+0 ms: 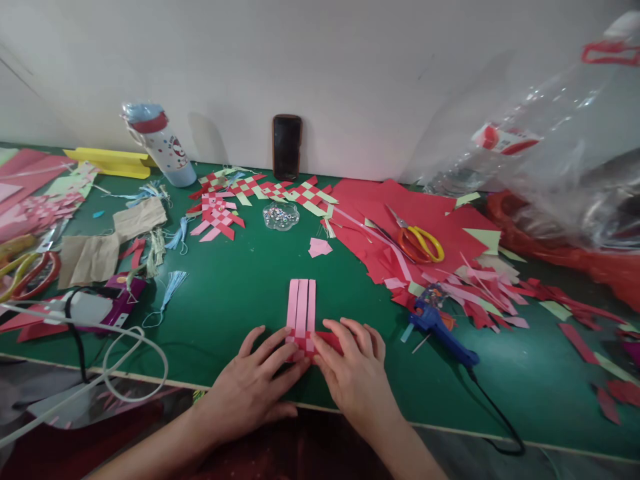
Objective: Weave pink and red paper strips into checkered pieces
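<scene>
Left hand (249,387): fingers apart on our weave (302,342) | right hand (361,379): we can't tell if pinching | uneven pressure could skew pink strips (302,303)

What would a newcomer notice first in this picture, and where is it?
The wide red paper, right of centre on the green tabletop, would probably draw the eye first, with scissors lying on it. Next come the left hand and right hand, low in the middle, touching a pink-and-red woven piece. A dark phone stands against the wall behind.
</scene>
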Motion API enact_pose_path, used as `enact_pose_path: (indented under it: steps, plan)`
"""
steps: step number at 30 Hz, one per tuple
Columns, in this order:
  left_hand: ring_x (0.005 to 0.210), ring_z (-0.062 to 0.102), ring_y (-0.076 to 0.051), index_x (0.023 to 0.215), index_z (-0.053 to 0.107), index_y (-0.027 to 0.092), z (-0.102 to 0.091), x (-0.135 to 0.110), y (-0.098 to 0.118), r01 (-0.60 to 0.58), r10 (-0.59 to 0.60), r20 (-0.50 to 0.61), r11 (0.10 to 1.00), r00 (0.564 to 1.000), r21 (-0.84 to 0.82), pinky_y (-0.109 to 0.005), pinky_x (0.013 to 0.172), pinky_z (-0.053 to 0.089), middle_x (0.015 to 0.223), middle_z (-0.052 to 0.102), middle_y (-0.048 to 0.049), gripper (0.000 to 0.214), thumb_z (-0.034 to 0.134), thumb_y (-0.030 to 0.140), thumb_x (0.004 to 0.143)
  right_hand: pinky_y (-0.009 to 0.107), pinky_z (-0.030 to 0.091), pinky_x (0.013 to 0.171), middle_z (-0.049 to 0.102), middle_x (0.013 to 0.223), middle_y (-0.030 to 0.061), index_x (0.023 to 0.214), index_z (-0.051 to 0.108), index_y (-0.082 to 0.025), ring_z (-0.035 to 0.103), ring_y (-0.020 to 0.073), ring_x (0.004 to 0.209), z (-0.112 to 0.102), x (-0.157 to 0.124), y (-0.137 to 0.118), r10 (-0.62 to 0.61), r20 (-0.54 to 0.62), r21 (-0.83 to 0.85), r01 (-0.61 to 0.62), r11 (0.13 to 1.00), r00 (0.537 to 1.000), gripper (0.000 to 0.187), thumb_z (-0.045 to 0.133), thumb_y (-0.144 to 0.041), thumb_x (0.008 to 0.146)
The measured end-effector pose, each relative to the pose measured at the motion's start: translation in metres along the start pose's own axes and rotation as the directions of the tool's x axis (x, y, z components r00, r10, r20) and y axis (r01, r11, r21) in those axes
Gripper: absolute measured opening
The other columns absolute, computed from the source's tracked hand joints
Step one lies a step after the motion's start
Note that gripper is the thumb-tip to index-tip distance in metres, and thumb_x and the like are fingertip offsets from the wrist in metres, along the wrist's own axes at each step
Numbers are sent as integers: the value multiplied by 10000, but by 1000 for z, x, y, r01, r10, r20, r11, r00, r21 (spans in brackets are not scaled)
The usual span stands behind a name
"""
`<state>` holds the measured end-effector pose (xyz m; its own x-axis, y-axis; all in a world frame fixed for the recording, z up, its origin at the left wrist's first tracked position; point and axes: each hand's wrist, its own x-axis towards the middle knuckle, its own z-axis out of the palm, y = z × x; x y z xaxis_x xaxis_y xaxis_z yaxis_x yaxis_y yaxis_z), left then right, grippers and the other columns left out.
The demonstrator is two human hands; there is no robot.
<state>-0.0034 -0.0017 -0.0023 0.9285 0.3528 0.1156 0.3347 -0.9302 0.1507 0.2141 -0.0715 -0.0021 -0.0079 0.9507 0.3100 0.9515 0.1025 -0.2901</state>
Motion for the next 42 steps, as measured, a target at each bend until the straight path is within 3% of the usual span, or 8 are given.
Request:
enact_pose_path:
  steps: [8,19,25,27,29,32,37,42]
  plan:
    - [1349,363,-302,1401,449,253,-1,1,0,1,0,-19,1000,1000,13,-560,1140,175,1383,501,-85,616,517,597,894,506,307,993,665,1208,60,1081,721,-292,500,287,1132,-11,-4,5,77,-52,-20,-78,997,996,260,511,-348,938]
    - [1347,370,-275,1384,462,256,-3,3,3,26,-26,-18,1000,1000,-6,-538,1153,106,1368,524,-72,608,516,608,891,462,39,1185,570,1387,49,1296,581,-157,436,235,1327,-4,-19,-4,-247,83,-154,257,954,966,378,435,-286,972]
    - [1309,428,-261,1323,516,241,-15,10,-1,11,-13,-55,999,998,-40,-528,1162,52,1298,580,-85,618,495,660,870,521,73,1181,564,1389,86,1319,558,-165,431,247,1344,-1,-22,1,-262,108,-148,276,950,959,407,490,-254,929]
    - [1281,464,-240,1255,567,247,-19,21,-9,63,-71,-124,996,990,-68,-510,1165,57,1251,611,-71,483,496,581,914,510,33,1186,556,1398,80,1301,574,-159,428,250,1345,-1,-22,2,-267,111,-150,282,948,957,397,490,-258,926]
    - [1299,455,-227,1201,606,277,-22,35,-19,176,-183,-178,983,967,-55,-504,1161,83,1230,622,-53,265,519,329,955,500,5,1187,555,1398,79,1292,582,-157,440,248,1334,-2,-21,1,-271,103,-157,285,946,957,391,482,-266,931]
    - [1390,351,-271,1227,603,316,-24,58,-34,175,-173,-112,985,978,5,-549,1139,140,1395,516,-64,379,513,134,907,493,4,1187,557,1394,83,1293,583,-159,460,245,1319,-3,-20,1,-274,93,-151,286,946,957,390,470,-288,943]
    - [1419,310,-276,1277,579,354,-17,78,-49,102,-102,39,995,994,14,-592,1135,148,1449,479,-53,455,531,118,891,466,-20,1189,566,1386,70,1266,605,-157,480,241,1301,-5,-18,2,-277,88,-135,287,948,957,379,455,-313,955]
    - [1423,309,-257,1298,556,381,-8,76,-51,115,-115,37,993,993,5,-625,1138,70,1449,490,-16,473,484,114,915,466,-33,1184,564,1390,70,1291,588,-154,476,242,1303,-4,-19,3,-271,87,-112,280,954,959,393,456,-314,957]
